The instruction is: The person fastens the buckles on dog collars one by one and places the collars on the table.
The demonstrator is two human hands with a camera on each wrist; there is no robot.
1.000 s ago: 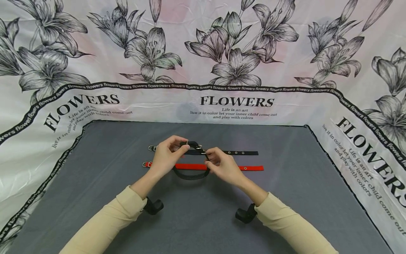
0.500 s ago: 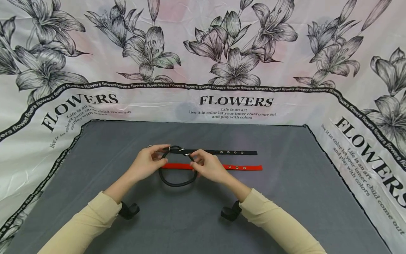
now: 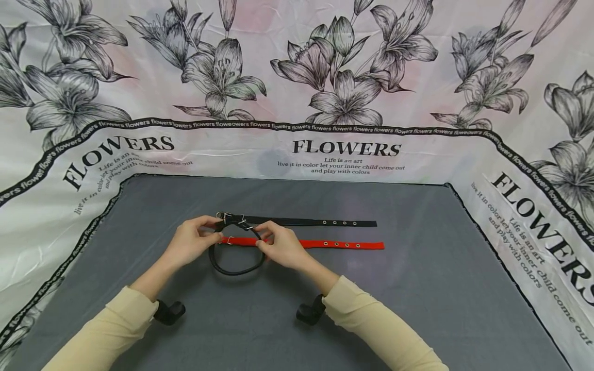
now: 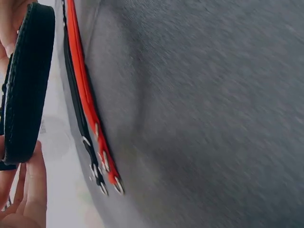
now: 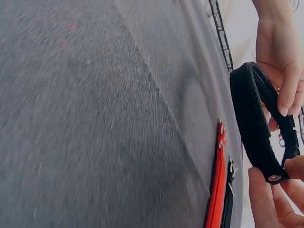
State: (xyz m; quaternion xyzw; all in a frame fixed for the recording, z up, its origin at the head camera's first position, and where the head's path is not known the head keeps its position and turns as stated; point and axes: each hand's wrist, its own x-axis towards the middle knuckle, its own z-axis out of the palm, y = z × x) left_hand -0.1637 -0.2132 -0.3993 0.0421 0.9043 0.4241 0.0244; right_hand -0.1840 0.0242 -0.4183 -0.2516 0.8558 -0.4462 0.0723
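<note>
A black buckled collar (image 3: 235, 273), bent into a loop, hangs between both hands over the near side of the red collar. The left hand (image 3: 192, 241) pinches its left side near the buckle, between thumb and fingers. On the opposite side, the right hand (image 3: 282, 245) pinches the band beside the metal fitting. A rivet shows on the black collar (image 5: 249, 111) near the fingers in the right wrist view. Behind the loop, a red collar (image 3: 334, 244) lies stretched out flat, its left part partly covered by the loop. Farther back, a second black collar (image 3: 311, 222) lies parallel to it.
A grey cloth (image 3: 408, 288) covers the table. White floral fabric (image 3: 223, 154) rises at the back and both sides. A black wrist camera (image 3: 169, 313) hangs below the left sleeve, and another wrist camera (image 3: 310, 312) below the right.
Both hands have moved left with the looped black collar, which now hangs near the buckle ends of the two flat collars. The flat collars have stayed in place.
</note>
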